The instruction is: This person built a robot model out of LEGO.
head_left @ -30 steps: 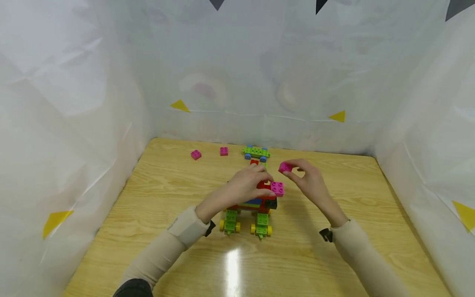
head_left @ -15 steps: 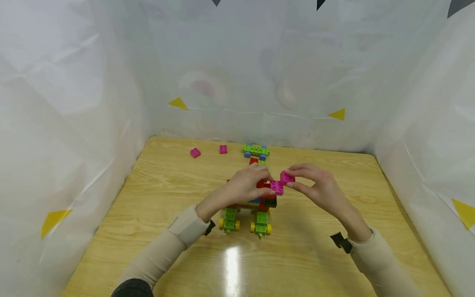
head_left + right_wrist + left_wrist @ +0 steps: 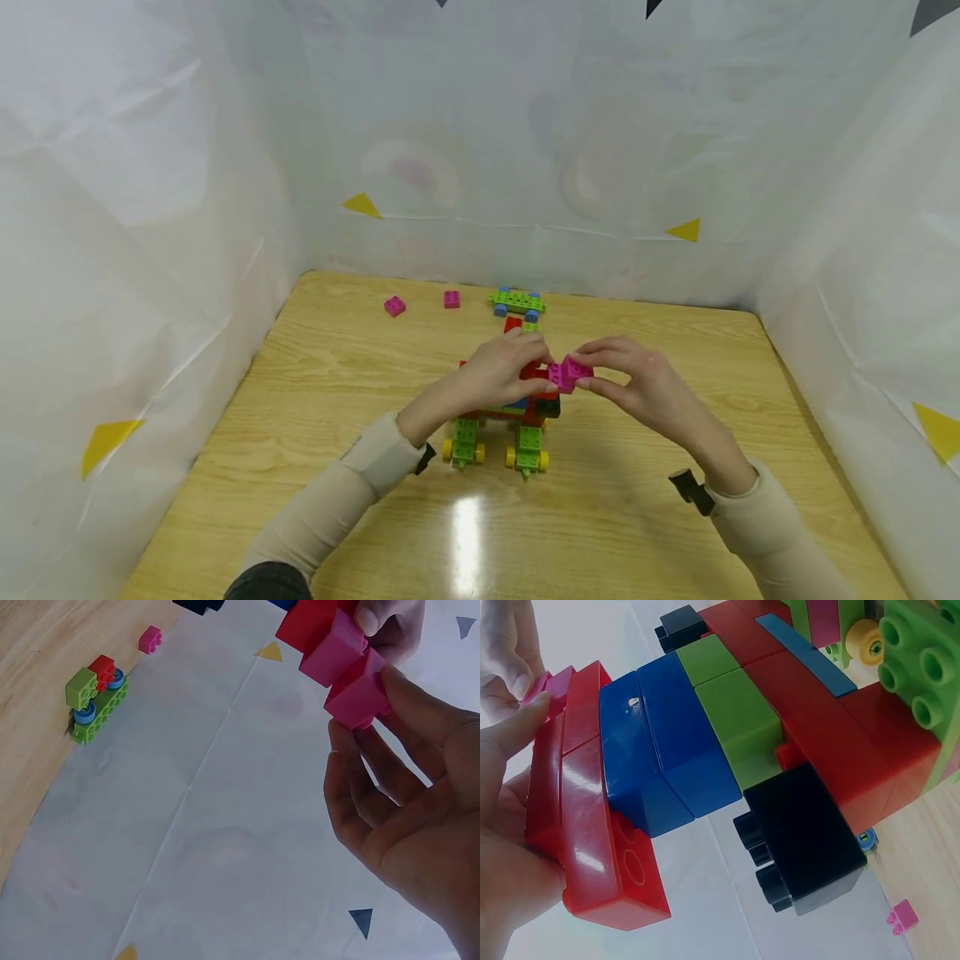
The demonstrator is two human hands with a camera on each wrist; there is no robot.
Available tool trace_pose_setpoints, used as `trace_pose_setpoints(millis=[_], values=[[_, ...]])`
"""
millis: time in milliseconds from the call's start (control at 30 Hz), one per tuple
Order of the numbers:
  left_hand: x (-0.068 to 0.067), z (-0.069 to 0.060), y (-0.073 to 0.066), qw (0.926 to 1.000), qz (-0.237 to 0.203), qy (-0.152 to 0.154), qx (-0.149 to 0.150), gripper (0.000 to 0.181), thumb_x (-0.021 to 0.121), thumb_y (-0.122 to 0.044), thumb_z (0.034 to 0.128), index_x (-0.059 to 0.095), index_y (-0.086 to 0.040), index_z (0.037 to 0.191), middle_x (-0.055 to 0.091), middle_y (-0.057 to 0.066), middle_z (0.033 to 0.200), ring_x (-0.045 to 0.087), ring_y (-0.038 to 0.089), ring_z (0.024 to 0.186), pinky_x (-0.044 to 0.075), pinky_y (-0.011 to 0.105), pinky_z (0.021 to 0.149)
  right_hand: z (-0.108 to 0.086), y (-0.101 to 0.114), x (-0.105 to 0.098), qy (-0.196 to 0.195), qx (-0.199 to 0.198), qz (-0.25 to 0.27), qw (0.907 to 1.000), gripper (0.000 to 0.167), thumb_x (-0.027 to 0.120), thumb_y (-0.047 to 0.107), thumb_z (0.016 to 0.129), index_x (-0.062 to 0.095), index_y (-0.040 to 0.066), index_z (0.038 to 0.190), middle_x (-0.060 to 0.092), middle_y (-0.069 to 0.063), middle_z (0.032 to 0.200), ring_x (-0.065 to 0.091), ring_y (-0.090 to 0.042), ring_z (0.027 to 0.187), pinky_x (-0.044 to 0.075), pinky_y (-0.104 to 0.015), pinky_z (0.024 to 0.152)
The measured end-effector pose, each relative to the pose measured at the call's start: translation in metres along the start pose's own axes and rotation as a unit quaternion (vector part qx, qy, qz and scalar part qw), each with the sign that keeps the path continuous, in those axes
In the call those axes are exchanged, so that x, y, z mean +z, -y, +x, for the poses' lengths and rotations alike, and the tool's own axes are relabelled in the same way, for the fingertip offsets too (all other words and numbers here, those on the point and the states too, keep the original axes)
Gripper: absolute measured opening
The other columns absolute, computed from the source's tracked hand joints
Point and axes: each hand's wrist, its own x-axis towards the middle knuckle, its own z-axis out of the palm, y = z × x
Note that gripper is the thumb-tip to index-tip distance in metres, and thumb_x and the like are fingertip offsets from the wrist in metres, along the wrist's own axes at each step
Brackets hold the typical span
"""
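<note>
A toy brick model of red, blue, green and black bricks stands on green wheeled bases with yellow wheels. My left hand grips the red bricks at its top. From the top's right end juts a pink brick, next to the left thumb. My right hand pinches another pink brick between thumb and fingers. This held brick touches the jutting one and overlaps its studs in the head view. The exact fit between the two cannot be made out.
Two loose pink bricks, a left one and a right one, lie at the back of the wooden table. Beside them is a green wheeled base with blue wheels. White sheeting encloses the table's back and sides.
My right hand has brought its pink brick left and down, from above the model's right end onto the jutting pink brick. The left hand stays in place on the model.
</note>
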Motion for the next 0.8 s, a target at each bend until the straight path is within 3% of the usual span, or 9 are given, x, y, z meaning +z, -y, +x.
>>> trace_pose_setpoints(millis=[300,800], values=[[-0.0008,-0.0007,0.0001,0.9999,-0.004,-0.003,0.009,0.025,0.063,-0.032,0.0941,0.064,-0.01,0.105,0.06,0.002,0.102,0.048,0.014,0.087,0.042,0.026,0.071,0.0012,0.0036,-0.0008,0.016,0.011,-0.013,0.9997,0.031,0.079,-0.001,0.075,0.074,0.005,0.104,0.067,-0.005,0.109,0.064,-0.023,0.098,0.055,-0.035,0.071],[-0.0007,-0.0015,-0.0002,0.9997,-0.005,-0.005,0.022,0.025,0.064,-0.031,0.0938,0.063,-0.008,0.104,0.06,0.004,0.101,0.046,0.015,0.084,0.041,0.026,0.071,0.0052,0.0091,-0.0018,0.037,0.009,-0.029,0.9989,0.027,0.08,0.004,0.076,0.074,0.005,0.102,0.067,-0.006,0.105,0.064,-0.022,0.094,0.055,-0.035,0.071]])
